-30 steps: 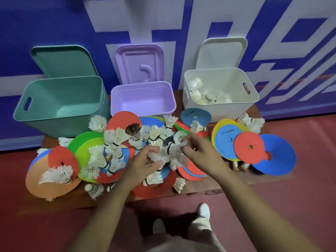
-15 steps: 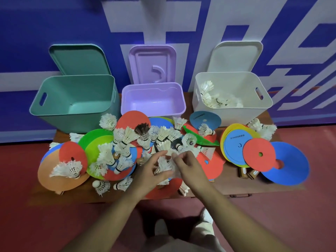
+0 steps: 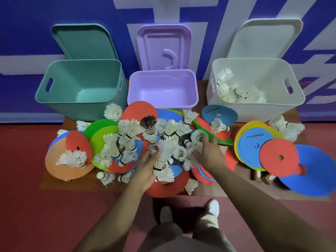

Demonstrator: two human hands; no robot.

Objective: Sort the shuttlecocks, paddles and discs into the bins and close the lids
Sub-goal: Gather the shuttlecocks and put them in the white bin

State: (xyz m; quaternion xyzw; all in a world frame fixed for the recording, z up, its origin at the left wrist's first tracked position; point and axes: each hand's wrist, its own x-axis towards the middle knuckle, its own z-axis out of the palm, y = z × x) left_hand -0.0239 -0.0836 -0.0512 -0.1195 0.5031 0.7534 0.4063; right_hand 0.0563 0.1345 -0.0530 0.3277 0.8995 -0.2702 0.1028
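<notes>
Three open bins are lined along the back of the worktop (image 3: pixel 69 123): a green bin (image 3: pixel 80 110), a purple bin (image 3: pixel 161 103) and a white bin (image 3: pixel 254 111), the last holding shuttlecocks (image 3: pixel 234 91). A heap (image 3: pixel 131 131) of more is spread over coloured discs (image 3: pixel 254 144). A bunch (image 3: pixel 161 168) is gripped in the left hand (image 3: pixel 145 170). The right hand (image 3: pixel 211 151) is laid on the heap; its fingertips are buried in feathers, so its grip cannot be told. Paddles are mostly hidden under discs; only brown handles (image 3: pixel 260 176) are made out.
</notes>
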